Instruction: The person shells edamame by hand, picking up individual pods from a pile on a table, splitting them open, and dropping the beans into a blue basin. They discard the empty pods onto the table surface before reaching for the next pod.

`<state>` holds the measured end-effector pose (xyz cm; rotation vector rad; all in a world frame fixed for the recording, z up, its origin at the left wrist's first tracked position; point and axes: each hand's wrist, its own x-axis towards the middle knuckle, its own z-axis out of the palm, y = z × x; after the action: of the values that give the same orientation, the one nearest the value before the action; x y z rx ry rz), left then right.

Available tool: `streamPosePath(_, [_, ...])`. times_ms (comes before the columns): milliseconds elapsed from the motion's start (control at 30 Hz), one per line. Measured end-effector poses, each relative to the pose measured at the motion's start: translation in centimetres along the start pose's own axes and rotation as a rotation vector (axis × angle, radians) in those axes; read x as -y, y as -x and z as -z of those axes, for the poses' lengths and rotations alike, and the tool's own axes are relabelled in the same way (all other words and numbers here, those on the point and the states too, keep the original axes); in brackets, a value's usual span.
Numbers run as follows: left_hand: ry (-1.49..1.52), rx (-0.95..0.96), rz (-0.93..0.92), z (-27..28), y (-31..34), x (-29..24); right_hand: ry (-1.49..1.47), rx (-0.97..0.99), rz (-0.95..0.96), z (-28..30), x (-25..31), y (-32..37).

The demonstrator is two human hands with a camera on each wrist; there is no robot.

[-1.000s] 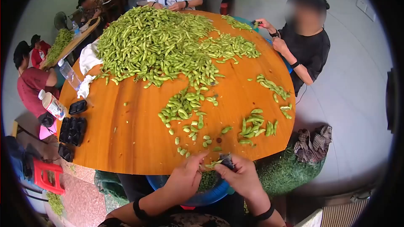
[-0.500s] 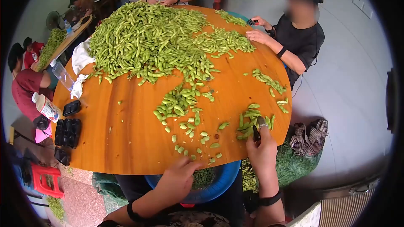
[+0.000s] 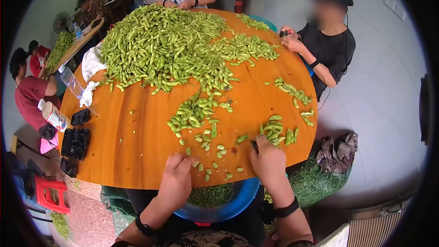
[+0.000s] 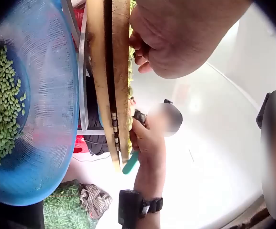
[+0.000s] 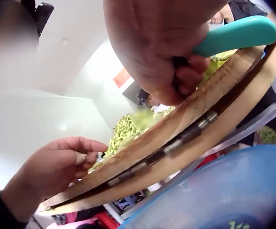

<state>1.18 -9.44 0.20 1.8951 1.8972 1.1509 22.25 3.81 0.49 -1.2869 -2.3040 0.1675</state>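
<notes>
My left hand [image 3: 176, 176] is over the near table edge, its forefinger reaching right at a loose shelled bean [image 3: 195, 164]. In the right wrist view its forefinger and thumb stand apart, the other fingers bent. My right hand [image 3: 270, 160] grips a tool with a teal handle [image 5: 242, 36], whose working end is mostly hidden. That hand is just in front of a small cluster of green bean pods [image 3: 273, 128]; a single pod [image 3: 242, 138] lies to its left. Several shelled beans [image 3: 221, 147] are scattered between the hands.
A large pile of pods [image 3: 160, 45] covers the table's far half. Below the near edge sits a blue basin [image 3: 247, 194] of shelled beans. Black trays [image 3: 75, 143] and bottles [image 3: 54, 115] stand at left. Another person [image 3: 331, 36] works at the right edge.
My right hand went from near my left hand to the right-hand pods, then back slightly left. My left hand has moved left and up onto the loose beans; the pod between the hands is gone.
</notes>
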Motion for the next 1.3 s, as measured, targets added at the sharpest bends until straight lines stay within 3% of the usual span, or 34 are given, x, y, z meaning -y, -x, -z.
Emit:
streamPosePath(100, [-0.112,-0.152,-0.061,-0.3,-1.4,-0.1,0.029,-0.017,-0.077,0.6,-0.3,0.0])
streamPosePath(167, [-0.167,-0.2,0.009,-0.8,-2.3,0.1,-0.235,-0.01,0.069,0.9,0.6,0.4])
streamPosePath(300, [-0.24,-0.177,0.037,-1.7,-4.2,0.4,-0.205,0.083,0.179,0.0,1.3,0.8])
streamPosePath(400, [-0.355,-0.12,0.047,-1.9,-5.5,0.5,-0.276,0.085,0.134,0.4,1.5,0.6])
streamPosePath(500, [-0.323,-0.12,0.017,-1.8,-5.9,1.7,-0.313,0.095,0.123,0.0,1.1,1.0])
streamPosePath(567, [-0.098,-0.121,0.062,-1.6,-6.0,2.3,-0.311,0.087,0.13,-0.1,0.7,1.0])
streamPosePath(667, [0.169,-0.059,0.165,-1.2,-6.2,1.7,-0.553,0.014,0.234,0.6,0.6,0.2])
streamPosePath(733, [0.199,-0.025,0.154,-1.5,-6.2,2.0,-0.869,0.475,-0.163,2.0,1.4,-0.4])
streamPosePath(800, [0.23,0.007,0.138,-1.6,-6.2,1.5,-1.006,0.556,-0.245,2.1,2.2,-0.9])
streamPosePath(867, [0.604,0.1,0.352,-1.6,-5.8,0.1,-1.207,0.679,-0.335,1.7,2.5,-0.9])
streamPosePath(1133, [0.69,0.14,0.308,-2.3,-5.1,-0.2,-1.349,0.644,-0.485,1.4,3.5,-0.3])
streamPosePath(1300, [0.965,0.249,0.457,-1.9,-4.8,-0.1,-1.465,0.621,-0.493,0.9,3.3,0.4])
